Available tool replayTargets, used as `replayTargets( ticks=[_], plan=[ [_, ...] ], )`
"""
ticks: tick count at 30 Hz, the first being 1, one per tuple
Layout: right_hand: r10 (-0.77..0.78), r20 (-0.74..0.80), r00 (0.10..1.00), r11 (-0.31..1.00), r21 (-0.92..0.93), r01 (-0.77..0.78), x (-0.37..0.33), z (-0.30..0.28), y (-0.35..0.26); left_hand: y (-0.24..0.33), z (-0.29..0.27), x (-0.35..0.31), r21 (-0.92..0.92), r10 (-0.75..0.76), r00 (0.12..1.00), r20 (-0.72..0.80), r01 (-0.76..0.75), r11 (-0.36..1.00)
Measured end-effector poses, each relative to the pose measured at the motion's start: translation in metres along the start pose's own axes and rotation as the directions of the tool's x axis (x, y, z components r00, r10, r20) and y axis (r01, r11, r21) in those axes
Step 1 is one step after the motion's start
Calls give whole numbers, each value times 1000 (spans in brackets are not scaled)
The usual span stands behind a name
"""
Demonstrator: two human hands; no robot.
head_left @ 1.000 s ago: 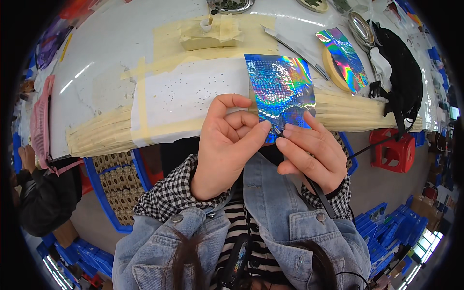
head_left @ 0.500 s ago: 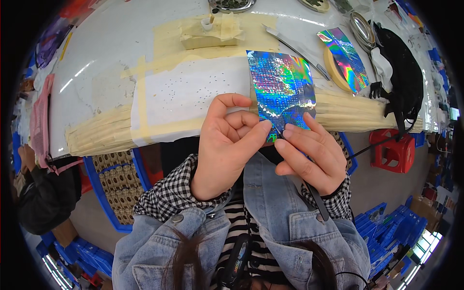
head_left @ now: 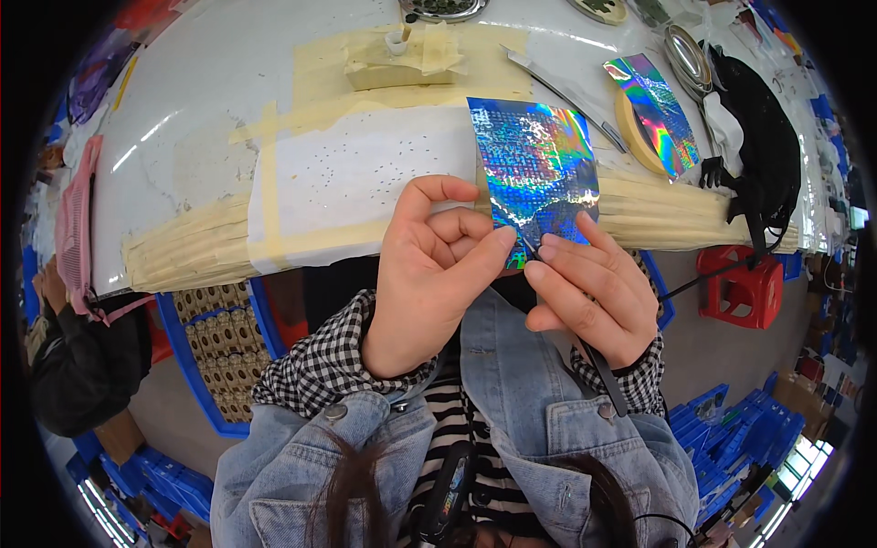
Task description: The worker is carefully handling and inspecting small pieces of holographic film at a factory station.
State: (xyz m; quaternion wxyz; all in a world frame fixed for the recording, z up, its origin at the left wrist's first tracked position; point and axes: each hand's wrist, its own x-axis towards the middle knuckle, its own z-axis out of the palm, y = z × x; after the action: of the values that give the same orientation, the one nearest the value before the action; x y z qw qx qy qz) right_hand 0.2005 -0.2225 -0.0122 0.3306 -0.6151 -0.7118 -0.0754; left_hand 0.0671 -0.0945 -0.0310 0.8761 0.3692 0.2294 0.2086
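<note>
A shiny holographic sheet of small stickers is held by my left hand, whose thumb presses its lower left edge. My right hand grips dark tweezers between thumb and fingers; their tip meets the sheet's lower part close to my left thumb. Whether the tip pinches a sticker is too small to tell. Left of the sheet, a white paper taped to the table bears many tiny scattered dark specks.
Beyond the paper stands a tape-covered block with a small white cup. Another pair of tweezers, a tape roll, a second holographic sheet and a black bag lie to the right. A red stool stands below the table edge.
Both hands, the sheet and the tweezers have shifted only very slightly in the picture. The hold on each stays the same.
</note>
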Motion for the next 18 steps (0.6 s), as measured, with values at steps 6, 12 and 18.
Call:
replayTargets(
  ticks=[6,12,18],
  plan=[
    [14,15,1000,1000,3,-14,2,-1,-1,0,0,0,-7,3,1000,1,-3,1000],
    [24,19,1000,1000,18,-24,2,-2,-1,0,0,0,-8,2,1000,-3,-2,1000],
    [48,30,998,998,38,-49,1,-2,-1,-1,0,0,7,5,1000,-10,-5,1000]
  ],
)
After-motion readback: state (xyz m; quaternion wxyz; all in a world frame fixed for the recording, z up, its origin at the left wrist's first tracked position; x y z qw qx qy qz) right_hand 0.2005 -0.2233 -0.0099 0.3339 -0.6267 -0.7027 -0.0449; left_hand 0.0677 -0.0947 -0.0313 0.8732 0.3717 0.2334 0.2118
